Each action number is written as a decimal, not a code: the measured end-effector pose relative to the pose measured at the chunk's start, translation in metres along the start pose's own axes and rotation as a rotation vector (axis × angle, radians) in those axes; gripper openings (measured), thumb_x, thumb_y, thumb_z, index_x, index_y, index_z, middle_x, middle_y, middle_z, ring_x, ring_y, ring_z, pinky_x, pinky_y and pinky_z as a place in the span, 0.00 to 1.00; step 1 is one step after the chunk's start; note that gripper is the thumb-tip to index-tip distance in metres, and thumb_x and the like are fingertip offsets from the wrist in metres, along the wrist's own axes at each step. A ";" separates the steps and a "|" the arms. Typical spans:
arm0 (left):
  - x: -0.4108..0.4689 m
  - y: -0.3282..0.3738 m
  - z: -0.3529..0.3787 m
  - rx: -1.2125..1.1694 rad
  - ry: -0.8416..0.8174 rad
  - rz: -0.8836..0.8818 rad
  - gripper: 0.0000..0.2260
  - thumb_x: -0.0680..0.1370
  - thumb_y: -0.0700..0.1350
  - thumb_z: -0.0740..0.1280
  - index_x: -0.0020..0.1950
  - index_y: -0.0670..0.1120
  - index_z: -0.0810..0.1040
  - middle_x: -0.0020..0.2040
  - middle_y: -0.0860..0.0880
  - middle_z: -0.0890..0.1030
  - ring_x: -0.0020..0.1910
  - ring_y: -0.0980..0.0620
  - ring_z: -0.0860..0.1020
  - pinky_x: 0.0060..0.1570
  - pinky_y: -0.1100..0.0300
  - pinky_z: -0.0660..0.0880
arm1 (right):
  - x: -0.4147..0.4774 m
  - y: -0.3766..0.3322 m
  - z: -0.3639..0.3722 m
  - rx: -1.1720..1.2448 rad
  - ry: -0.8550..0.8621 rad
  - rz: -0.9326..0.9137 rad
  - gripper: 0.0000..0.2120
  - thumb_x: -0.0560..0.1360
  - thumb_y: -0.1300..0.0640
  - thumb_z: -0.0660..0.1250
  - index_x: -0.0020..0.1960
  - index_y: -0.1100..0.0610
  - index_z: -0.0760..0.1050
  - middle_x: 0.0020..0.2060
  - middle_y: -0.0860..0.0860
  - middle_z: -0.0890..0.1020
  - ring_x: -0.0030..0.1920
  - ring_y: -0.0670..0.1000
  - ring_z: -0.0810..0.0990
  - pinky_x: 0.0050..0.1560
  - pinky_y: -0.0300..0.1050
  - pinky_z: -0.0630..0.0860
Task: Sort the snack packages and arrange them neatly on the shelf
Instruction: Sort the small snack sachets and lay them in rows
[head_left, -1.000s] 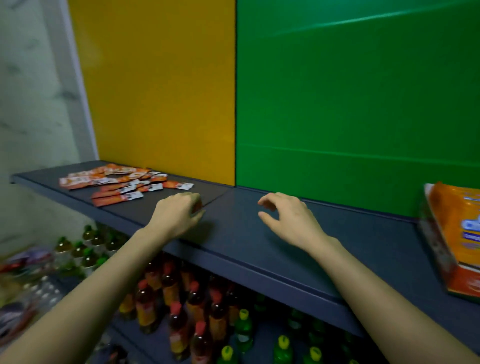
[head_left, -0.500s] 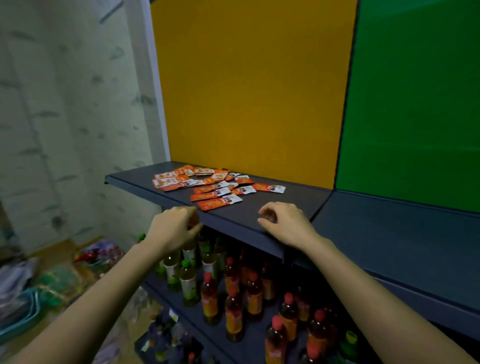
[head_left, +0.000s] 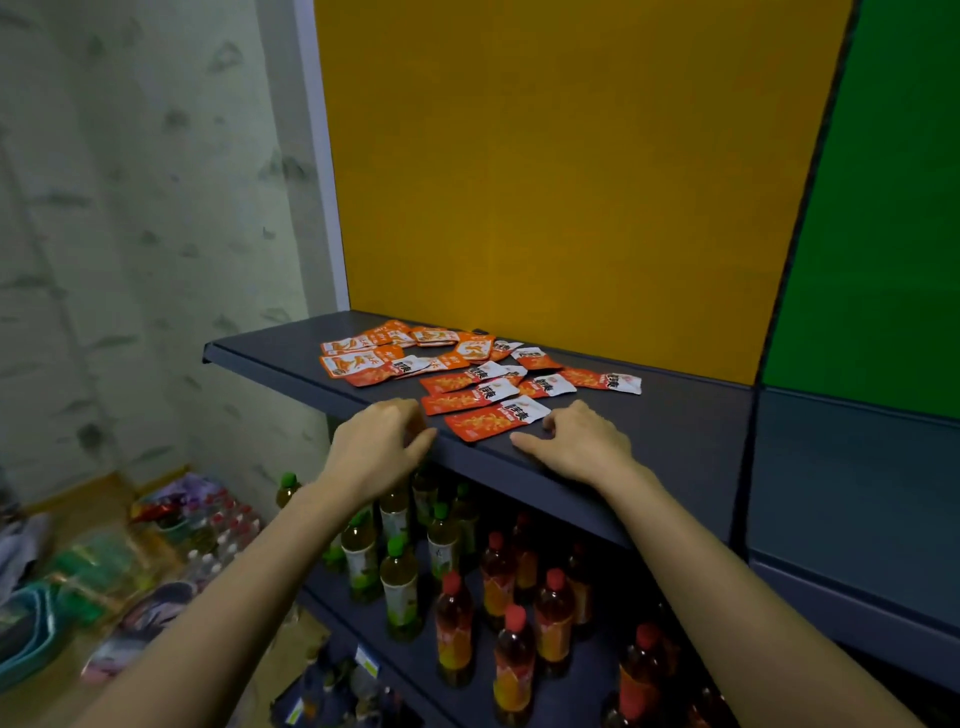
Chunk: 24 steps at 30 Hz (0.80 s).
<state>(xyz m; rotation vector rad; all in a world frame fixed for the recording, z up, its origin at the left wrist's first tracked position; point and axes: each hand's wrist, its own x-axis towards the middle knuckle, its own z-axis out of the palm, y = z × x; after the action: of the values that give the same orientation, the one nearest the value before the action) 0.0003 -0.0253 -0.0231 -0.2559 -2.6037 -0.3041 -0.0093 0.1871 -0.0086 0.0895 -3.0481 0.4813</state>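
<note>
The snack packets (head_left: 467, 371) lie scattered on the dark shelf (head_left: 675, 431), loosely overlapping. My left hand (head_left: 376, 449) and right hand (head_left: 582, 441), fingers curled and empty, flank the nearest packet (head_left: 496, 418). I should gather matching designs gently, edges squared.

Dark grey shelf (head_left: 675, 431), loose scatter of orange snack packets (head_left: 467, 371) across its left part

A shop: shelf (head_left: 675, 415) of snack packets (head_left: 467, 374) above rows of bottled drinks (head_left: 457, 597).
</note>
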 end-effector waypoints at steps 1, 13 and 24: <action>0.012 -0.004 0.004 -0.009 0.009 0.008 0.11 0.79 0.53 0.60 0.50 0.46 0.75 0.51 0.49 0.79 0.51 0.48 0.77 0.46 0.54 0.74 | 0.005 -0.003 0.003 -0.015 0.014 0.015 0.32 0.74 0.33 0.56 0.66 0.57 0.72 0.67 0.55 0.68 0.65 0.57 0.71 0.58 0.51 0.71; 0.122 -0.040 0.058 -0.061 -0.305 0.050 0.32 0.70 0.70 0.60 0.61 0.46 0.71 0.62 0.44 0.74 0.59 0.45 0.72 0.56 0.50 0.72 | 0.046 -0.038 0.027 -0.124 0.165 0.196 0.41 0.69 0.26 0.54 0.64 0.58 0.71 0.64 0.56 0.69 0.63 0.56 0.69 0.54 0.50 0.71; 0.156 -0.038 0.084 -0.170 -0.379 0.138 0.33 0.66 0.70 0.64 0.58 0.46 0.71 0.59 0.47 0.73 0.59 0.48 0.68 0.57 0.55 0.67 | 0.053 -0.043 0.032 -0.126 0.217 0.263 0.40 0.68 0.26 0.54 0.67 0.55 0.68 0.63 0.51 0.68 0.64 0.53 0.68 0.53 0.48 0.71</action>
<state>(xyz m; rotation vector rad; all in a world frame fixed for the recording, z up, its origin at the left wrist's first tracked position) -0.1808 -0.0207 -0.0224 -0.6012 -2.9134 -0.4670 -0.0602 0.1336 -0.0221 -0.3490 -2.8763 0.2873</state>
